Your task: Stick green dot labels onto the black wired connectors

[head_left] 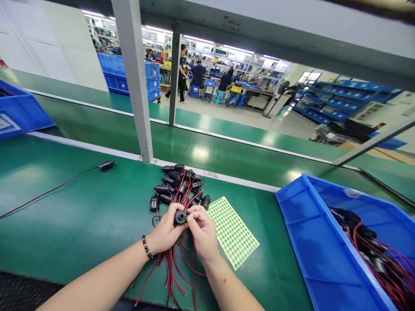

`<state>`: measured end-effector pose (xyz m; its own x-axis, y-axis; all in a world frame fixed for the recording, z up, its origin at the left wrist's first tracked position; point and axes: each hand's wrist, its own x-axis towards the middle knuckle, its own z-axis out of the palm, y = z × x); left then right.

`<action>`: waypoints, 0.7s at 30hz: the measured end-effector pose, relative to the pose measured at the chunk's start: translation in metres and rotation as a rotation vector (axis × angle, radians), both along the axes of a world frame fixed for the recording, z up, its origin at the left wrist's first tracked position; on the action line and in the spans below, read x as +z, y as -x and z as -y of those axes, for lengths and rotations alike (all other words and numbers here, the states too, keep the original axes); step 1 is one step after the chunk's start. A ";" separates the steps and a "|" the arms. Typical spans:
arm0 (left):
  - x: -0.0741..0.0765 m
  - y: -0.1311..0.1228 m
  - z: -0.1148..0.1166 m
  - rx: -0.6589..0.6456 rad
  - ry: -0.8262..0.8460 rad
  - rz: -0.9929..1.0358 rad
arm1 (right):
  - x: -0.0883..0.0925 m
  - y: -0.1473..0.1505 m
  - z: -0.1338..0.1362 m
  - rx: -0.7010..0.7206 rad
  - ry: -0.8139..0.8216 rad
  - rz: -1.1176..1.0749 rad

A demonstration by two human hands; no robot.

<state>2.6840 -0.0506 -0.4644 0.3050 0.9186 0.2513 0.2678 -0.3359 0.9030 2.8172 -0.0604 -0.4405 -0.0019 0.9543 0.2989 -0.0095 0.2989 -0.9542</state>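
Far left, one loose black part [106,165] lay on the green table [81,207], its wire trailing left. Your left hand [167,229] pinched a round black part [180,217] just in front of the pile of black parts [177,185]; its holed round face was turned up toward you, long axis roughly along your line of sight, foreshortened. Your right fingertips were pinched together at a green dot [186,219] on its right edge; you couldn't tell whether your right hand [205,235] gripped it or pressed it. Sticker sheet [234,233] slanted beside that hand; blue bin [300,242] far right.

Two hands [166,231] [204,231], one sticker sheet [233,233], two near blue bins [24,113] [301,242]. Perhaps a dozen black holders [164,188] overlap in one cluster.
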 end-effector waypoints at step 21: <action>-0.003 0.003 -0.002 -0.046 -0.106 -0.030 | -0.002 0.000 0.006 -0.086 -0.197 0.222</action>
